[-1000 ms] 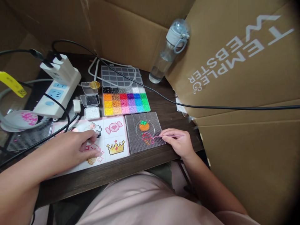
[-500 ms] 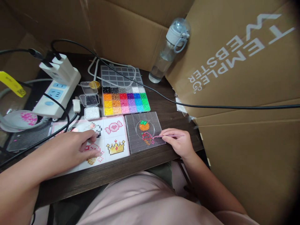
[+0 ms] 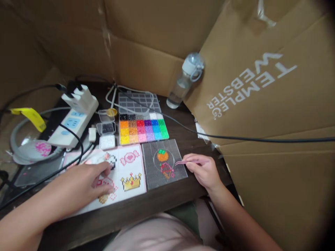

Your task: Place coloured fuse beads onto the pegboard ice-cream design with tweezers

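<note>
My right hand (image 3: 205, 170) grips a pair of pink tweezers (image 3: 192, 161), their tips just right of the bead figures and over the clear pegboard (image 3: 151, 174). On that board sit an orange round bead figure with a green top (image 3: 162, 156) and, below it, a pink, red and brown bead figure (image 3: 166, 170). Whether the tips hold a bead is too small to tell. My left hand (image 3: 90, 179) rests on the printed pattern sheet (image 3: 133, 195), thumb and forefinger apart around a pink and gold pattern. A crown and a candy pattern show beside it.
Behind the pegboard stands a sorted bead box (image 3: 143, 129) with its lid open. Small clear boxes (image 3: 107, 142), a power strip (image 3: 68, 127) and a dish of pink beads (image 3: 39, 150) are at left. A black cable (image 3: 235, 139) crosses above; a water bottle (image 3: 184, 82) stands behind.
The camera view has tipped up, so everything sits lower in the picture. The tweezer tips have moved slightly away from the pink bead figure. My left hand stays on the sheet.
</note>
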{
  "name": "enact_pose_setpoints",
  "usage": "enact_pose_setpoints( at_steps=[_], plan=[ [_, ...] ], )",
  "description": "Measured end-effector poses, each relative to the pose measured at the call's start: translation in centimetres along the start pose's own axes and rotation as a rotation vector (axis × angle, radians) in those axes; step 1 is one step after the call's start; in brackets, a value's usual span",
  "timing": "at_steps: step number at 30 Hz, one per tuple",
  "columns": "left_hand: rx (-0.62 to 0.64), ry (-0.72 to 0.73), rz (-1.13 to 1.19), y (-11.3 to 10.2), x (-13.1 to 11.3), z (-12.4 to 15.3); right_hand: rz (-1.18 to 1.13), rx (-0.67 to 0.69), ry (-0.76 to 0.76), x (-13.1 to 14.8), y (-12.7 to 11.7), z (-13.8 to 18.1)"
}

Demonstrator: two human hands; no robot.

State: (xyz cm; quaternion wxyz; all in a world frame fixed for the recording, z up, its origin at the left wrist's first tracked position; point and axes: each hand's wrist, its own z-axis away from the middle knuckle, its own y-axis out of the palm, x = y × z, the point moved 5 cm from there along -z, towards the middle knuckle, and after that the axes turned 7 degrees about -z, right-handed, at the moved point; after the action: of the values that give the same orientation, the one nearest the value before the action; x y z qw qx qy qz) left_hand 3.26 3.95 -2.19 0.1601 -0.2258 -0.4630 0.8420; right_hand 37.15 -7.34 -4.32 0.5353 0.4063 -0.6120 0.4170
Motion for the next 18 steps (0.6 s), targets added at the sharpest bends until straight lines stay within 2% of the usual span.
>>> enact_pose_setpoints(
  at_steps=[5, 10, 14, 18],
  plan=[
    [0.000, 0.001, 0.085, -0.1, -0.1, 0.1, -0.087, -0.122, -0.035, 1.0, -0.7, -4.8],
    [0.057, -0.031, 0.073, 0.4, 0.0, -0.1, -0.126, -0.218, -0.128, 2.2, 0.2, -11.5],
    [-0.012, -0.054, 0.060, 0.8, 0.0, -0.1, -0.098, -0.198, -0.125, 1.9, 2.0, -15.7],
    [-0.060, -0.067, 0.044, 1.6, 0.2, -0.4, -0.051, -0.113, -0.119, 1.3, 4.1, -18.1]
  ],
)
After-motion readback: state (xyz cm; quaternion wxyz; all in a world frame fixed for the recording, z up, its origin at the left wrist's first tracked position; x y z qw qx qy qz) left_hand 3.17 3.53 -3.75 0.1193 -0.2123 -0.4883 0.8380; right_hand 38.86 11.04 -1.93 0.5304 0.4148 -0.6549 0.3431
